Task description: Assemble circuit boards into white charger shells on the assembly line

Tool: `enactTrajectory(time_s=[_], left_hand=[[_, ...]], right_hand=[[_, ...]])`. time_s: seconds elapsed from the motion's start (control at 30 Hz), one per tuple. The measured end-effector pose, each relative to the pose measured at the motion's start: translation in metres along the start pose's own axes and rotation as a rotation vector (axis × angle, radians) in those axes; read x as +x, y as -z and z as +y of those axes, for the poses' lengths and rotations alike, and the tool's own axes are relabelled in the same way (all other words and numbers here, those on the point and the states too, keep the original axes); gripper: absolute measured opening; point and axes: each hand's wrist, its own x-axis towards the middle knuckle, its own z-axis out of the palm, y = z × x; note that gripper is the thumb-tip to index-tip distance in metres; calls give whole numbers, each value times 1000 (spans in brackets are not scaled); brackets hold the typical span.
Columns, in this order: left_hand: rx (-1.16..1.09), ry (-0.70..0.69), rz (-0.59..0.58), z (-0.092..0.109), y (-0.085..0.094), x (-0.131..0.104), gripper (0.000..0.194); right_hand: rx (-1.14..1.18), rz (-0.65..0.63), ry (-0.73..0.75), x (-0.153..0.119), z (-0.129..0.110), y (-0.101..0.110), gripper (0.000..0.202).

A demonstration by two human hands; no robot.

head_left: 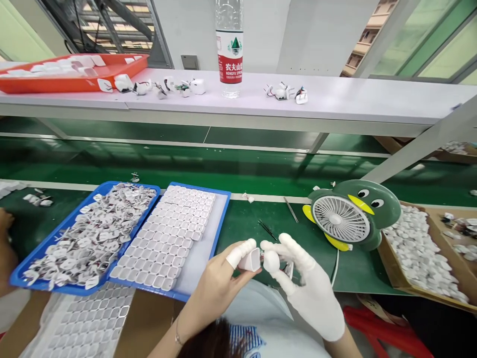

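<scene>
My left hand [219, 278], with white wrapping on a finger, pinches a small hollow white plastic housing [253, 259]. Its open end faces right. Close beside it, my right hand [307, 288] wears a white glove, with its fingers closed on a small wired part [289, 268] that is mostly hidden. A blue tray [223, 209] to the left holds rows of the same white housings [167, 233]. Further left, another blue tray [18, 273] is heaped with small white parts with wires [100, 228]. Tweezers [267, 229] lie on the green mat beyond my hands.
A penguin-shaped fan [343, 216] stands right of my hands, beside a cardboard box [391, 273] of white pieces. On the raised shelf [354, 99] are a water bottle [230, 54], an orange tray [122, 64] and loose parts. Another person's arm [5, 253] shows at far left.
</scene>
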Motion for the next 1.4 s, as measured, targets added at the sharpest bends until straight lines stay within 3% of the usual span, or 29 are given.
enactTrajectory(time_s=[0.17,0.33,0.5,0.7,0.9,1.0,1.1,1.2,1.27,1.4], left_hand=[[12,-5,-41,-2,0,-4,58],[50,-8,-54,-7,-3,-9,59],[35,8,-47,-6,-7,-9,61],[-7,-18,41,-6,-14,-12,66],[-112,59,-17,-3,-10,-10,51],[-167,49,-35,0,-4,-8,40],[-220,32,80,1,-3,-6,37],[-357,25,220,1,-8,-5,37],[-472,18,344,1,-14,-4,39],[-627,121,499,4,-25,0,31]], right_hand=[[-218,-88,190,4,1,1,69],[-378,-170,281,11,-6,1,70],[-371,-223,287,16,-10,0,71],[-411,-291,268,18,-6,-1,73],[-359,-376,250,22,-7,1,76],[-402,-312,235,29,-15,9,79],[-404,-196,269,33,-22,22,86],[-160,-165,215,29,-19,28,80],[-50,-92,216,23,-12,21,70],[-192,84,349,17,-2,-10,62]])
